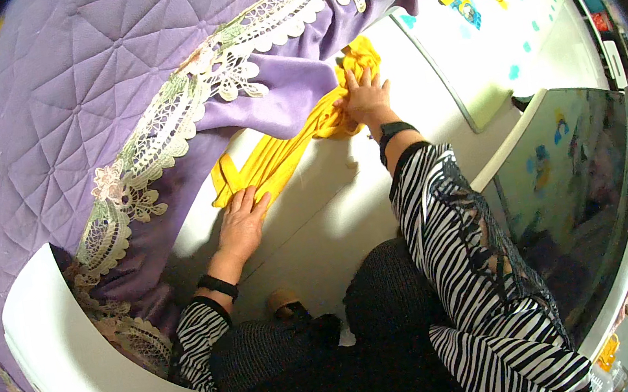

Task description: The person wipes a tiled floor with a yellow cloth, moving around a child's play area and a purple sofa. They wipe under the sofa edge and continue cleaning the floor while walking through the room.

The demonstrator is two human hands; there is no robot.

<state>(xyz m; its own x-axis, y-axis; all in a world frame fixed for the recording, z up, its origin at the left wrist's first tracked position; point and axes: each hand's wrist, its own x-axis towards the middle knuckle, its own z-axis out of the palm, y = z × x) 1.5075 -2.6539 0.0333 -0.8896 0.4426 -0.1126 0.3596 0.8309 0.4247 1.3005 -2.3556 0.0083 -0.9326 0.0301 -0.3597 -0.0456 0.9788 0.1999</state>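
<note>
A long yellow cloth (290,151) lies stretched and creased on the pale tiled floor, beside the purple skirt of a quilted bedspread. My left hand (242,220) rests flat on its near end, palm down with fingers slightly spread. On its bunched far end lies my right hand (366,97), fingers spread over the folds. A flap of the purple skirt (277,94) hangs against the cloth's left side. Whether any fabric is pinched under the fingers cannot be seen.
The purple quilted bedspread (68,91) with lace trim fills the upper left. A white curved panel (78,346) stands at the lower left. At the right is a dark glossy panel with a pale frame (569,192). Beyond the right hand stands a white wall with colourful stickers (461,7).
</note>
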